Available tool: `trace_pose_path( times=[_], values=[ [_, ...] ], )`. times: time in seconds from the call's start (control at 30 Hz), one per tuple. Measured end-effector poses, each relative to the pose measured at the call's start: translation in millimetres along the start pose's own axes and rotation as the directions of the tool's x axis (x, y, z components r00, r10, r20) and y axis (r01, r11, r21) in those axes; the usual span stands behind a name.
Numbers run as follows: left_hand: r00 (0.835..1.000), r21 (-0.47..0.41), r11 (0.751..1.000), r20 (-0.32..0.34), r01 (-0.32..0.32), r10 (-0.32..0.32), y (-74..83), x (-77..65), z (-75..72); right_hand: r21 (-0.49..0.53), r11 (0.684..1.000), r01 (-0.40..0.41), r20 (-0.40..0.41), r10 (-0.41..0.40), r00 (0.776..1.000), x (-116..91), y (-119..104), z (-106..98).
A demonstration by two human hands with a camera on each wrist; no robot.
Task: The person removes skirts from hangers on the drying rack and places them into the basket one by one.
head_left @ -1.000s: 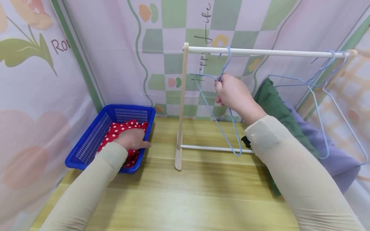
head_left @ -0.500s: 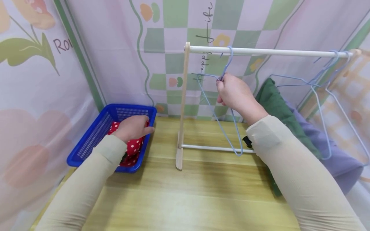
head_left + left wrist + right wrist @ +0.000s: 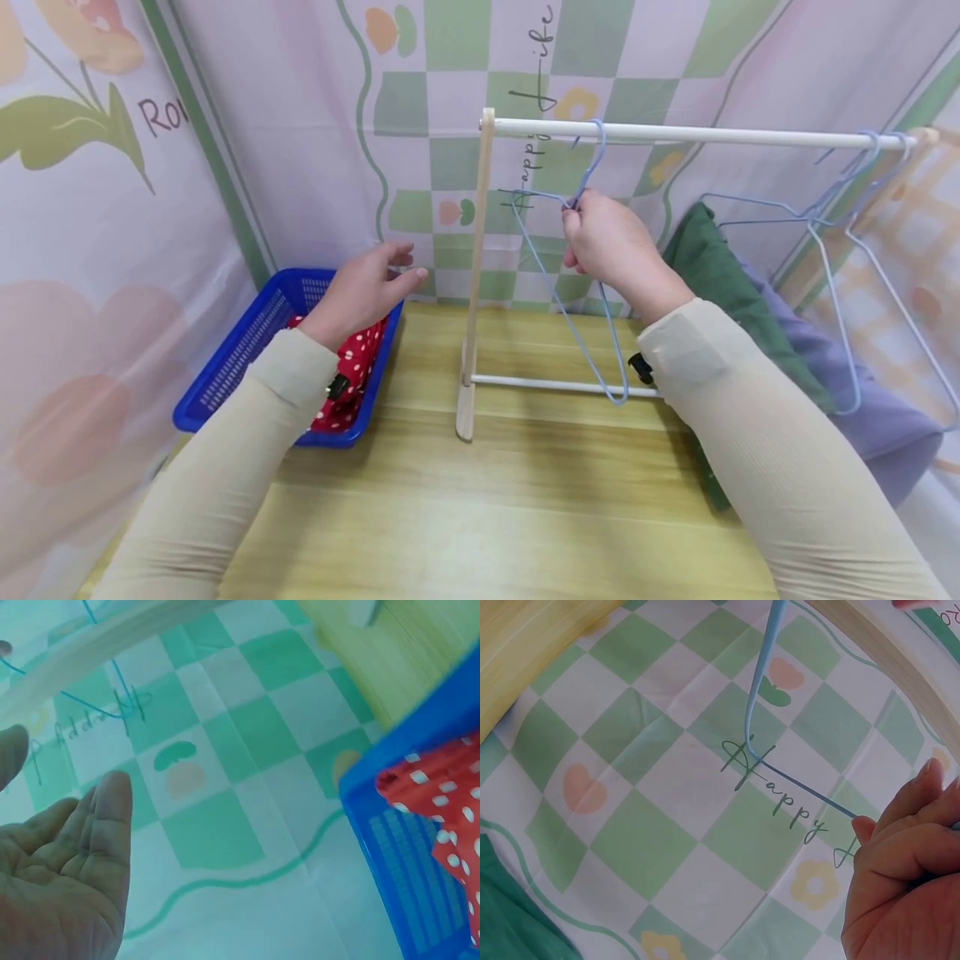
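Note:
My right hand (image 3: 611, 246) grips a light blue hanger (image 3: 543, 275) at the neck just under its hook. The hook loops over the white top bar (image 3: 712, 135) of a small clothes rack. In the right wrist view my curled fingers (image 3: 907, 855) pinch the hanger's wire (image 3: 810, 789). My left hand (image 3: 360, 292) is raised over the back right of a blue basket (image 3: 225, 358), fingers extended and holding nothing. Red cloth with white dots (image 3: 352, 375) lies in the basket below it; the left wrist view shows the cloth (image 3: 450, 802) apart from my palm (image 3: 67, 885).
Two more blue hangers (image 3: 832, 275) hang at the rack's right end, one bearing green cloth (image 3: 720, 275) and purple cloth (image 3: 877, 408) close by. The rack's wooden post (image 3: 477, 250) stands between basket and hanger. A wooden table (image 3: 480, 517) lies beneath; a patterned curtain (image 3: 420, 150) hangs behind.
My left hand has risen from the red dotted cloth and moved forward and right, its fingers spreading. My right hand stays on the hanger.

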State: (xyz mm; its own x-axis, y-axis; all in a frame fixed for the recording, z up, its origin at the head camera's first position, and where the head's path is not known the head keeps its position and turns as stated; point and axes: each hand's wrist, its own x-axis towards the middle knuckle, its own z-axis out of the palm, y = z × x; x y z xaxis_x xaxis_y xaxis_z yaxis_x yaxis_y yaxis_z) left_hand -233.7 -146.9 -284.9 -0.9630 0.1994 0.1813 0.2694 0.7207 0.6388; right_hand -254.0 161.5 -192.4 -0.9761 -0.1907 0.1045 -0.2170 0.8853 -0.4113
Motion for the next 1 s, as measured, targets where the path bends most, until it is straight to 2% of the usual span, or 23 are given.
trace_pose_path(
  times=[0.3, 0.57, 0.73, 0.9, 1.0],
  values=[
    [0.992, -0.118, 0.989, -0.098, -0.092, 0.081, 27.6, 16.5, 12.6, 0.004, 1.000, 0.008, -0.005, -0.008, 1.000, 0.1, 1.6, -0.8],
    [0.979, -0.148, 0.976, -0.151, -0.160, 0.137, 48.3, 31.9, 27.5, 0.006, 1.000, 0.011, -0.024, -0.011, 1.000, -0.4, 3.4, -1.3],
    [0.978, -0.135, 0.980, -0.167, -0.148, 0.125, 58.0, 40.7, 36.3, 0.018, 1.000, 0.018, -0.031, -0.017, 0.999, -0.6, 3.7, -0.5],
    [0.973, -0.052, 0.992, -0.211, -0.111, 0.097, 64.8, 46.4, 43.5, 0.017, 1.000, 0.020, -0.031, -0.019, 0.999, -1.0, 3.6, 1.0],
    [0.968, -0.034, 0.994, -0.231, -0.106, 0.096, 66.6, 49.2, 48.0, 0.016, 1.000, 0.016, -0.030, -0.016, 0.999, -1.3, 3.7, 1.2]
  ],
)
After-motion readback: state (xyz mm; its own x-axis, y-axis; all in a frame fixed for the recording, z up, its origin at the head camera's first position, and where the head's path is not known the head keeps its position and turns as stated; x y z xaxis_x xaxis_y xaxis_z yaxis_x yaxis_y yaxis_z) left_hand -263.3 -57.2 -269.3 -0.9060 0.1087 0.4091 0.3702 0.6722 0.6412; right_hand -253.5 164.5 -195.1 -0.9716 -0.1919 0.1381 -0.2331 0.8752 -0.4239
